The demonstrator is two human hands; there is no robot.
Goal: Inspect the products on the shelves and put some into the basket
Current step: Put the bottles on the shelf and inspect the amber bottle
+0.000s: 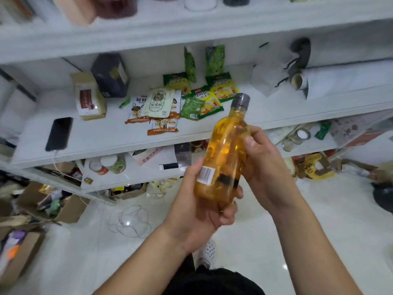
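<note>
I hold a clear bottle [225, 152] of amber liquid with dark pieces inside, a grey cap on top and a barcode sticker low on its side. It tilts up to the right in front of the white shelves [119, 135]. My left hand [202, 201] grips its bottom end from below. My right hand [263, 162] holds its upper body from the right, thumb on the glass. On the middle shelf behind lie green and yellow snack packets [204, 99] and white and orange mushroom packets [157, 109]. No basket shows.
A black phone [59, 134] on a cable lies at the shelf's left, beside a beige box [89, 96] and a dark box [110, 75]. Cans and papers fill the lower shelf. Open cardboard boxes [63, 205] stand on the white tiled floor at left.
</note>
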